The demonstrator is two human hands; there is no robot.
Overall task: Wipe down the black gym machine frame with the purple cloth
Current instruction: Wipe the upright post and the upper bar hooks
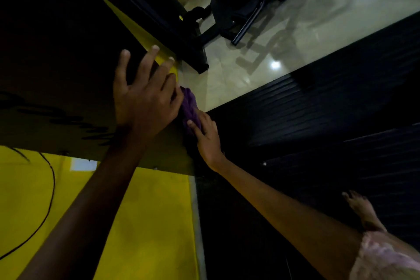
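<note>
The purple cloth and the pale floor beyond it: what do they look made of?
The bunched purple cloth looks like soft, matte woven or terry fabric: it crumples into folds under the right hand and shows no shine. The pale glossy floor looks like polished tile or stone: it mirrors lamp spots and the equipment's outline. Which of the two, I cannot tell.

Bunched purple cloth lies against the dark black frame edge.
</note>
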